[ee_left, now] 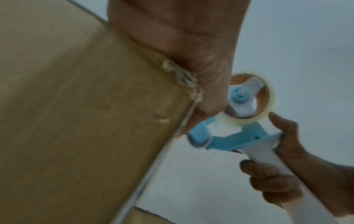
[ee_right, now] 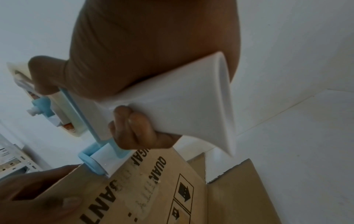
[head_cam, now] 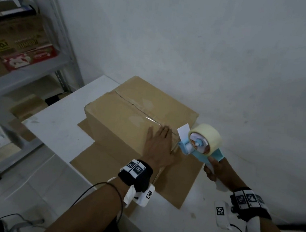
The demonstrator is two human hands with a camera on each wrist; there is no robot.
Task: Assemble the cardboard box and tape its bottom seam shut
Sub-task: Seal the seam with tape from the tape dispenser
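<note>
My right fingers (ee_left: 268, 171) curl round the white handle of the tape gun (head_cam: 204, 146), thumb up against its blue frame; my right hand (head_cam: 216, 168) holds it just off the near right corner of the box (head_cam: 129, 117). The gun's roller end sits at that corner, touching or almost touching the cardboard; I cannot tell which. My left hand (head_cam: 157, 146) lies flat on the box top at the near edge, fingers straight and pressed on the seam end, the palm wrapping over the edge. A strip of clear tape (head_cam: 148, 115) runs along the seam toward the far side. The box stands closed side up on the white table (head_cam: 57, 125), its lower flaps (head_cam: 170, 183) spread flat on the table toward me. Printed letters and arrow marks show on the box side nearest my right wrist. Farther left stands a metal shelf (head_cam: 31, 70) with cartons, and a white wall (head_cam: 211, 46) is behind.
</note>
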